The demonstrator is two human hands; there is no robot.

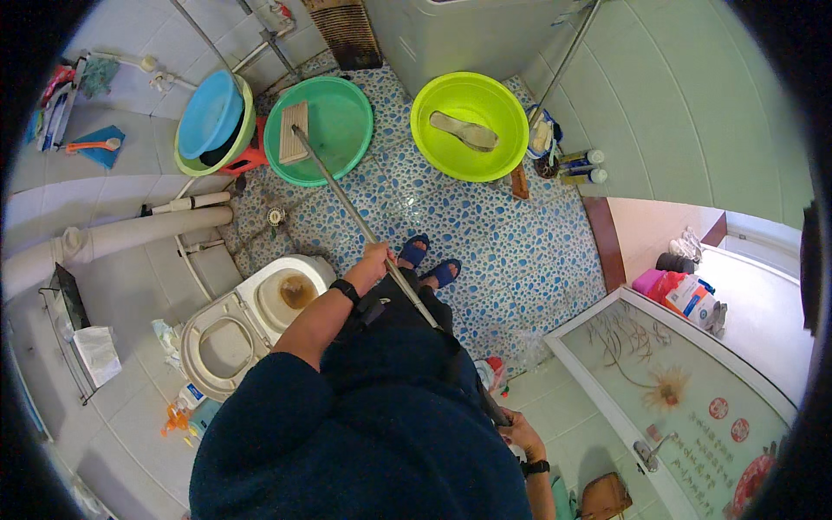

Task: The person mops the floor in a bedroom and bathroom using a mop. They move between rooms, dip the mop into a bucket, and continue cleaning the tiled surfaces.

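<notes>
A long metal pole (351, 208) runs diagonally across the view, partly hidden by the dark shirt. My left hand (377, 259) is closed around its middle. Lower right, my right hand (522, 434) grips the dark end section of what looks like the same pole. The pole's far tip overlaps a ribbed washboard (294, 146) in a green basin (344, 162); contact cannot be told. Beside that basin, a yellow-green basin (442, 162) holds a shoe insole (465, 131). Blue slippers (442, 273) are on my feet, on the pebble-patterned floor.
A toilet (266, 279) with its seat raised stands at the left, below a white drain pipe (149, 227). Stacked basins (211, 117) rest on a red stool (250, 156). A glass-panelled door (617, 370) stands ajar at right. Two bottles (578, 168) are by the wall.
</notes>
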